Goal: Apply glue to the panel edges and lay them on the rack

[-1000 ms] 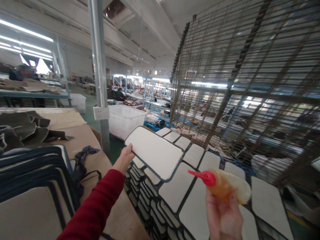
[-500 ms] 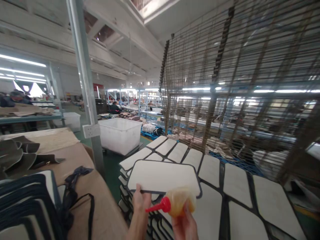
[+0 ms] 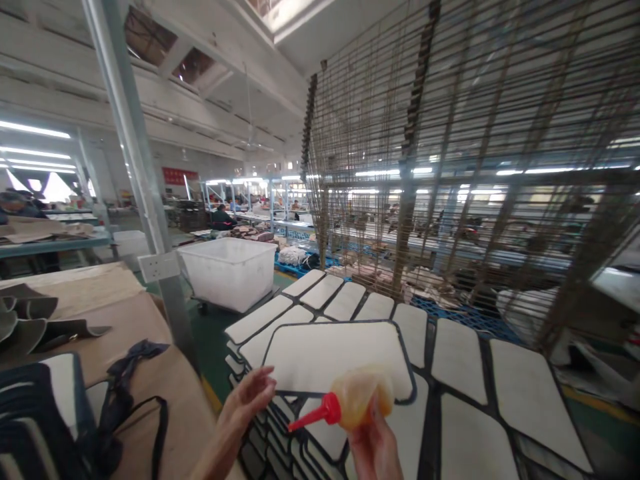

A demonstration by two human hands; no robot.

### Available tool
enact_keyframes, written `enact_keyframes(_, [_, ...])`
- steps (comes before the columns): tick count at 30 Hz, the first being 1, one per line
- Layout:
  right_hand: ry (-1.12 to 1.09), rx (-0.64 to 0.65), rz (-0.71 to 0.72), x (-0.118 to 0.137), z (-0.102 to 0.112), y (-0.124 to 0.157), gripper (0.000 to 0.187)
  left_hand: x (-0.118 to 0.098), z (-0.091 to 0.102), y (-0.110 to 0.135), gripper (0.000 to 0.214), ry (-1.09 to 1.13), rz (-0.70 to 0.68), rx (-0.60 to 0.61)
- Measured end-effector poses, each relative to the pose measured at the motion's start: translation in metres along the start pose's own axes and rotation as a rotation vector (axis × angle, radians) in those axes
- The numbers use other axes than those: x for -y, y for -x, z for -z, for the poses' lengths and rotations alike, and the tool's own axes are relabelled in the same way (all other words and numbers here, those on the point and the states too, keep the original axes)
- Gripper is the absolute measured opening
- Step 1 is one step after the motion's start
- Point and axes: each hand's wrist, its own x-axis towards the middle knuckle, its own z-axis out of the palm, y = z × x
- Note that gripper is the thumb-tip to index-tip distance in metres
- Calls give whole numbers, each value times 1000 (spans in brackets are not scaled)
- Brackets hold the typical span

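Note:
My right hand (image 3: 373,440) grips a squeeze bottle (image 3: 363,400) of yellowish liquid, tilted so its red nozzle points left and down. Just behind it is a cream panel (image 3: 330,357) with rounded corners and a dark edge, above or on the stacked panels; whether it rests fully on them I cannot tell. At the panel's lower left corner, my left hand (image 3: 250,397) has its fingers loosely apart and holds nothing I can see. More cream panels (image 3: 460,360) with dark borders spread in rows on the stack below and to the right.
To the left, a brown-topped table (image 3: 195,400) carries a pile of dark-edged pieces (image 3: 35,427) and a dark strap (image 3: 133,373). A metal post (image 3: 135,133) rises beside it. Beyond stands a white plastic bin (image 3: 227,273). A wire rack (image 3: 450,133) leans up at the right.
My left hand has come off the panel's lower edge and moved left, its fingers loosening. The panel has shifted slightly right. The bottle stays in my right hand; the view has turned somewhat right.

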Motion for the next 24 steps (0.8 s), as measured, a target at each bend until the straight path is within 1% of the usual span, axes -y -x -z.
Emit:
enact_keyframes(2, [6,54,-55,-2,7,1,43,-38,-14,-18,43,-275,-265,149])
enact_keyframes(4, [19,120,-83,-7,13,5,40,-74,-37,-36,46,-507,-498,275])
enact_keyframes(5, [23,144,-77,-9,15,7,39,-87,-49,-45,50,-597,-574,339])
enact_keyframes(6, [26,159,-65,-11,15,10,38,-97,-60,-53,54,-679,-615,413])
enact_keyframes(7, [29,167,-51,-12,15,13,38,-103,-71,-61,57,-738,-632,483])
enact_keyframes(9, [34,177,-39,-13,11,20,37,-106,-85,-76,57,-775,-578,628])
enact_keyframes(11, [32,190,-50,-12,5,25,37,-104,-93,-87,51,-754,-505,768])
enact_keyframes(13, [13,197,-52,-10,-1,28,37,-101,-97,-95,42,-733,-500,870])
enact_keyframes(15, [1,203,-53,-10,-5,29,37,-98,-98,-100,31,-725,-545,904])
enact_keyframes(18, [-7,182,-45,-14,-5,30,38,-96,-96,-103,23,-707,-559,850])
enact_keyframes(21, [18,128,-32,-14,4,35,35,-100,-88,-108,24,-713,-549,783])
enact_keyframes(24, [80,62,-10,3,19,44,36,-112,-74,-113,29,-729,-544,757])
